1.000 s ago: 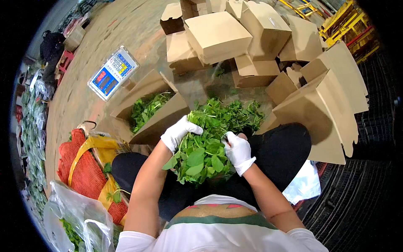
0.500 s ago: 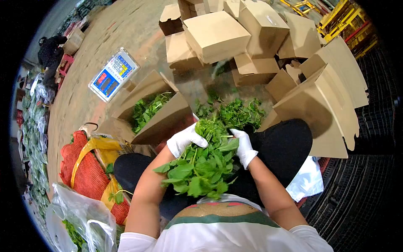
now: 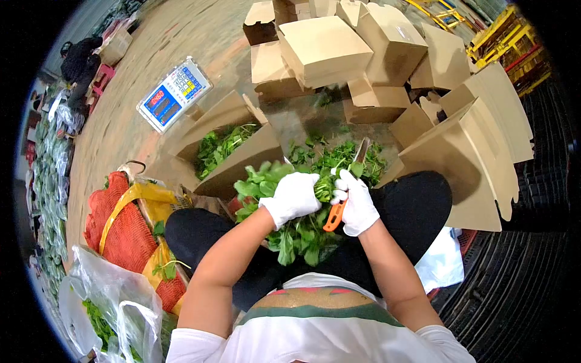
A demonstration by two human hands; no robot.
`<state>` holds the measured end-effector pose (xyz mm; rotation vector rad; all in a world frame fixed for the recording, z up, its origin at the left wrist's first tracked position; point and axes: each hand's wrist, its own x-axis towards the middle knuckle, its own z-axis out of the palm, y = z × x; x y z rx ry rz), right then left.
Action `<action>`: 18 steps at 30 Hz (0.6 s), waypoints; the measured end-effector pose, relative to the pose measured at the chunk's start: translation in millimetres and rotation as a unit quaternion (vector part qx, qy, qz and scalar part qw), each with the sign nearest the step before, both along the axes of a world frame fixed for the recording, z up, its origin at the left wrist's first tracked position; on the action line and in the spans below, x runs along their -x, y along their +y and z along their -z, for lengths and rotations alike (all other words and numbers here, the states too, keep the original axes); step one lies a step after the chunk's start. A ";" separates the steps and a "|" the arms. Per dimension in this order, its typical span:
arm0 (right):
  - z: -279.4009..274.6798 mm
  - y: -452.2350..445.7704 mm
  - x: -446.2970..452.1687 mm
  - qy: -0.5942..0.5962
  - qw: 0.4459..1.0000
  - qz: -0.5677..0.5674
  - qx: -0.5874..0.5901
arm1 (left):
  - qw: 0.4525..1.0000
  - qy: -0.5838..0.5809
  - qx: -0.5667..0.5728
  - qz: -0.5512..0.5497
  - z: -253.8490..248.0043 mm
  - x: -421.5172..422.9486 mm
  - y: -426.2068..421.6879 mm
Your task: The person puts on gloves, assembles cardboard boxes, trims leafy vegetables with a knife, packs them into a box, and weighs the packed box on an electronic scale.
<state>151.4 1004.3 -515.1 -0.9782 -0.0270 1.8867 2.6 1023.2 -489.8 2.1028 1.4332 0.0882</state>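
My left hand (image 3: 295,196), in a white glove, is closed round the stems of a bunch of leafy greens (image 3: 296,242). The leaves hang down over my lap and to the left. In my gloved right hand (image 3: 356,202) is a knife (image 3: 334,215) with an orange handle, its blade pointing up and away from me. The right fingers lie close beside the stem ends. Beyond my hands, a pile of green cuttings (image 3: 342,162) lies on the floor. An open cardboard box (image 3: 245,160) with more greens in it stands to the left.
A digital scale (image 3: 175,94) stands behind the box. Several cardboard boxes (image 3: 327,51) are stacked ahead, with more at right (image 3: 466,151). On the left are a red mesh sack (image 3: 124,227) and a plastic bag (image 3: 115,290). A person (image 3: 82,63) is far left.
The bunch has been turned and gathered in my left hand, leaves now to the left and below. The orange-handled knife now shows in my right hand. The view has shifted slightly.
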 end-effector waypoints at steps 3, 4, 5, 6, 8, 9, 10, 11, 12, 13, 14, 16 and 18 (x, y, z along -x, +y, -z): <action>-28.8 -6.0 -1.4 -0.022 0.999 -0.037 -0.027 | 0.994 0.079 -0.059 -0.043 31.8 19.0 6.9; -36.3 -4.9 -3.0 -0.098 0.993 -0.029 -0.064 | 0.991 0.061 -0.077 -0.088 34.9 24.5 8.7; -33.0 -3.8 -5.8 -0.196 0.975 -0.030 -0.098 | 0.984 -0.099 -0.033 -0.146 36.9 32.6 10.7; -29.0 1.2 -9.8 -0.288 0.947 -0.031 -0.137 | 0.946 -0.253 0.007 -0.203 37.4 42.5 17.5; -15.8 4.6 -20.9 -0.367 0.921 -0.058 -0.121 | 0.863 -0.427 0.139 -0.233 -13.8 57.2 23.7; -12.9 4.0 -22.6 -0.377 0.918 -0.064 -0.104 | 0.832 -0.491 0.102 -0.239 -30.3 66.3 28.2; -9.9 3.7 -23.5 -0.388 0.915 -0.069 -0.088 | 0.796 -0.551 0.065 -0.241 -46.8 76.8 31.9; 3.9 4.1 -26.1 -0.396 0.910 -0.063 -0.108 | 0.783 -0.567 0.042 -0.253 -71.0 91.1 33.4; -11.8 -0.3 -21.1 -0.386 0.918 -0.051 -0.078 | 0.769 -0.582 0.019 -0.264 -97.3 105.1 32.4; -5.9 -0.8 -22.4 -0.395 0.912 -0.055 -0.095 | 0.767 -0.570 -0.020 -0.293 -123.8 112.9 28.8; 2.0 0.3 -25.8 -0.403 0.906 -0.058 -0.112 | 0.764 -0.558 -0.059 -0.320 -142.4 121.3 26.2; 2.9 1.7 -25.7 -0.382 0.915 -0.072 -0.109 | 0.811 -0.450 -0.127 -0.353 -156.7 153.9 35.2; -6.9 2.1 -20.1 -0.397 0.908 -0.081 -0.105 | 0.825 -0.399 -0.175 -0.359 -156.3 162.3 40.0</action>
